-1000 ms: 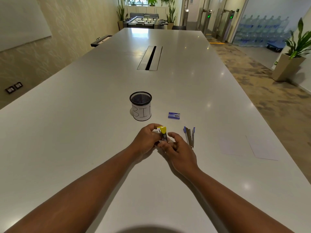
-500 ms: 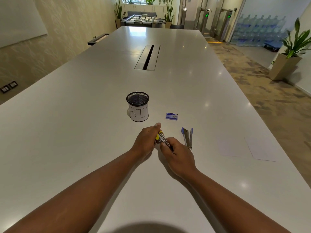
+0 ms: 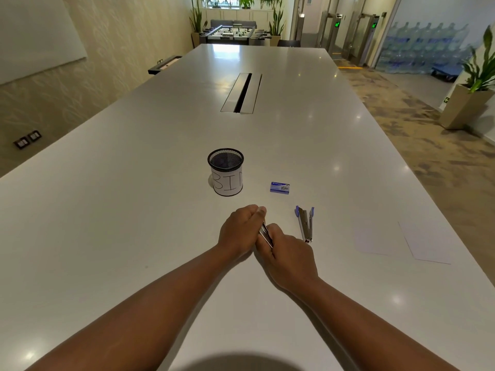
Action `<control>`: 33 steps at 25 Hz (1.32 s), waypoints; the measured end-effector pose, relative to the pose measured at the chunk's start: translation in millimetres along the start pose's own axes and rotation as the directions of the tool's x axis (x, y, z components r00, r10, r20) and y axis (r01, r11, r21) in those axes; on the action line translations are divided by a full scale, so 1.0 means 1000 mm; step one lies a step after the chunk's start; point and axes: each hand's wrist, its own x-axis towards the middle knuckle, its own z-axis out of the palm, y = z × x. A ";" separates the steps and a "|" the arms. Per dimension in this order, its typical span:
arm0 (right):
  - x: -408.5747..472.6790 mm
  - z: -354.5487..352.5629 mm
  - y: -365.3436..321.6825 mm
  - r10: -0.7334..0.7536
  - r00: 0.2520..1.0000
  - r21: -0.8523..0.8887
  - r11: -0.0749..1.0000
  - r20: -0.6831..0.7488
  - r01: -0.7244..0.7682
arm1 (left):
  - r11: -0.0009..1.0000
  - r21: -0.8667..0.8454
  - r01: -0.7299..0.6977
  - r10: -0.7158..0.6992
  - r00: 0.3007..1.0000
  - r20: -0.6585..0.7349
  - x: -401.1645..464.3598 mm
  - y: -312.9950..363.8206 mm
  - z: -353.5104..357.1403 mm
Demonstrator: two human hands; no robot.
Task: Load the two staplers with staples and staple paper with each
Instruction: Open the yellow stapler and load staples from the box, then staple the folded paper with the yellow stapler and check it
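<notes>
Hands meet at the middle of the bench (image 3: 134, 236), both forearms coming in from the lower corners and pointing toward each other. The left hand (image 3: 239, 231) lies with its back up and slightly turned to the left, fingers curled over, the thumb tip (image 3: 262, 211) stretched forward. The right hand (image 3: 288, 250) is also back up, its knuckles bent, and its fingers fold against the left hand. Between the two hands a narrow metal stapler (image 3: 265, 235) shows as a thin shiny strip, tilted from upper left to lower right; most of it is hidden under the fingers. Both grips are pressed together around this stapler, each hand holding one side of it.

The second stapler (image 3: 306, 223), with blue ends, lies open in a V shape on the bench just to the right of the right hand, apart from it. A small blue staple box (image 3: 280, 187) rests farther ahead, between that stapler and a black mesh cup (image 3: 226, 171) with a white label reading "BIN". Two white paper sheets (image 3: 401, 242) lie flat well to the right, one partly overlapping the other.
</notes>
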 end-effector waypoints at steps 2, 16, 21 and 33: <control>-0.001 0.000 0.001 -0.023 1.000 0.001 1.000 0.009 0.023 | 0.999 0.034 -0.024 0.025 0.999 -0.030 -0.001 -0.002 0.002; -0.001 0.000 0.001 -0.003 1.000 0.042 0.999 -0.019 0.004 | 0.998 -0.057 -0.035 0.033 0.998 -0.049 -0.007 0.002 0.001; -0.007 -0.006 -0.002 0.086 0.993 0.184 0.981 -0.084 -0.069 | 0.972 -0.234 -0.012 0.015 1.000 0.012 -0.003 0.002 0.001; -0.039 -0.086 0.093 0.552 0.778 0.435 0.805 -0.298 -0.404 | 0.975 0.040 -0.218 0.215 0.974 0.066 -0.007 0.072 0.063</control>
